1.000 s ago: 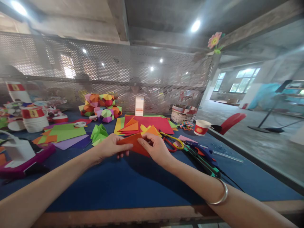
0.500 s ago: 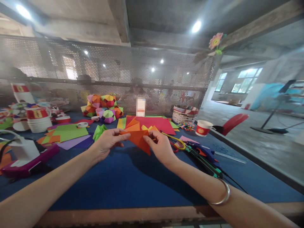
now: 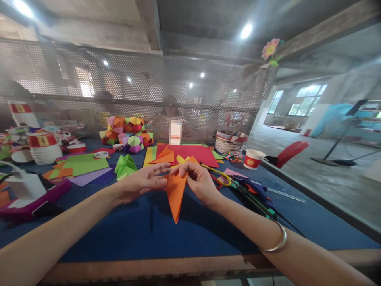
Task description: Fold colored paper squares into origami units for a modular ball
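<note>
Head view. Your right hand (image 3: 198,182) pinches the top edge of the folded orange paper (image 3: 175,194), thumb and fingers closed on it. The paper hangs point down, held clear above the blue table (image 3: 149,234).

Your left hand (image 3: 139,182) is spread loose, fingers stretched out flat. The thumb tip meets the paper's upper left corner and nothing is clasped. A metal bangle (image 3: 275,243) sits on your right wrist.

- Left of the paper: green folded pieces (image 3: 125,167), and farther off a green sheet (image 3: 85,163).
- Behind the paper: a red sheet (image 3: 193,155) with orange triangles on it, and beyond that a heap of coloured paper balls (image 3: 127,133).
- Right of the paper: yellow-handled scissors (image 3: 220,178) just past your right hand, then a red paper cup (image 3: 251,159) and a woven basket (image 3: 230,141) farther back.
</note>
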Tool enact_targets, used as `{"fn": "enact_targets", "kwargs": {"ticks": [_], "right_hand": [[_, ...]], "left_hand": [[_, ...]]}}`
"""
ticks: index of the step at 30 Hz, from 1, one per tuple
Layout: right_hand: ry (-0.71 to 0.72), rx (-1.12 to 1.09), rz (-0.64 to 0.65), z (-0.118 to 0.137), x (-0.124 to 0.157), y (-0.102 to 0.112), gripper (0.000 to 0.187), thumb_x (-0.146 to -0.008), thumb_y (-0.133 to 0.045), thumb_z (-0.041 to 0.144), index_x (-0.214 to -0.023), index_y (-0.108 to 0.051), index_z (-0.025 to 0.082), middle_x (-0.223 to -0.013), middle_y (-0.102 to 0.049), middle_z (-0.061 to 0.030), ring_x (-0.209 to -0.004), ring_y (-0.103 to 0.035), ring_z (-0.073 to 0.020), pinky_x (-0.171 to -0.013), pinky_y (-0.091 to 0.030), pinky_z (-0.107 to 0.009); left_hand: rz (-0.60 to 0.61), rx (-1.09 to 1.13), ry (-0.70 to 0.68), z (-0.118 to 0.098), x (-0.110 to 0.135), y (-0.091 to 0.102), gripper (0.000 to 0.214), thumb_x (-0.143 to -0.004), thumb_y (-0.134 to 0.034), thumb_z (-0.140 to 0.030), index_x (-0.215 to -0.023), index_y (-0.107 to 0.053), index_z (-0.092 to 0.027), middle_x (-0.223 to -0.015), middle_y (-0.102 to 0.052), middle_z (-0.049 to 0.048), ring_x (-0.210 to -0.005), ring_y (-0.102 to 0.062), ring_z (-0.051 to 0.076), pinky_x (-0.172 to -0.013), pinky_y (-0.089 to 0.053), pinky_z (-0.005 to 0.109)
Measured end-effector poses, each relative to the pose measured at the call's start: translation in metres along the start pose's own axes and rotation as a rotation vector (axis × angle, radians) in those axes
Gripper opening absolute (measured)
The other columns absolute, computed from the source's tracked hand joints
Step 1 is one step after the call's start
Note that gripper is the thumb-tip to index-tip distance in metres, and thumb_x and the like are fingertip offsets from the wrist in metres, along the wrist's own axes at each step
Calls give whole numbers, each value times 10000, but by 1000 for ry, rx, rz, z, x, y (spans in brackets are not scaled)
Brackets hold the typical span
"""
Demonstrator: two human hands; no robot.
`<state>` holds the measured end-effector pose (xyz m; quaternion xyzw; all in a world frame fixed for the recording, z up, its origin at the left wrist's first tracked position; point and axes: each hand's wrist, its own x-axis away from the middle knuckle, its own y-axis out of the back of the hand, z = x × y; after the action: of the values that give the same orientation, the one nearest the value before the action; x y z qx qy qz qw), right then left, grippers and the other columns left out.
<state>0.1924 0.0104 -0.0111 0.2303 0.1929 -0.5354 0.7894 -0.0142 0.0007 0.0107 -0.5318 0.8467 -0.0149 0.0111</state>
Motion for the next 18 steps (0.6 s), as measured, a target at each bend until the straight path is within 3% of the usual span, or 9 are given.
{"fn": "enact_targets", "kwargs": {"ticks": [2,4,6,8,13,18], "right_hand": [[-1,-45,53,1,1,-3,127,-806,-589,249,-717,-502,224,-899,-737,-55,-917,-688,-203,-911,-539,-383],[-8,-49,46,0,2,-5,114,-807,-612,266,-740,-534,217,-931,-722,-58,-897,-674,-191,-863,-545,-349],[-59,-17,-21,-3,2,-5,94,-811,-624,298,-827,-585,214,-946,-700,-57,-845,-651,-175,-775,-543,-304],[-130,16,-109,-7,0,-4,163,-847,-604,353,-933,-614,215,-957,-685,-57,-842,-637,-171,-730,-534,-283],[-246,-4,-169,-15,-5,0,354,-909,-539,564,-895,-618,220,-923,-673,-69,-834,-629,-186,-616,-507,-272],[-232,-92,-160,-13,-5,0,501,-768,-690,679,-905,-616,203,-861,-688,-51,-789,-639,-172,-597,-497,-256]], "left_hand": [[25,-62,-39,2,0,-1,642,-605,-934,-267,-1208,-715,-276,-1400,-662,84,-1295,-604,267,-962,-534,324],[7,-148,-41,3,-1,-2,476,-591,-929,-280,-1039,-775,-232,-1131,-770,77,-1093,-692,241,-886,-543,307],[-65,-222,-34,4,-2,0,269,-594,-915,-326,-777,-775,-186,-811,-759,49,-798,-694,193,-744,-537,287],[-199,-224,-44,4,-4,2,276,-581,-910,-366,-633,-724,-169,-651,-688,20,-619,-612,143,-635,-493,265],[-477,-69,-98,2,-8,7,352,-496,-939,-361,-657,-700,-160,-621,-659,-8,-556,-556,104,-549,-424,223],[-492,-66,-128,2,-9,8,358,-513,-933,-370,-665,-681,-166,-640,-683,-5,-588,-590,112,-569,-442,217]]}}
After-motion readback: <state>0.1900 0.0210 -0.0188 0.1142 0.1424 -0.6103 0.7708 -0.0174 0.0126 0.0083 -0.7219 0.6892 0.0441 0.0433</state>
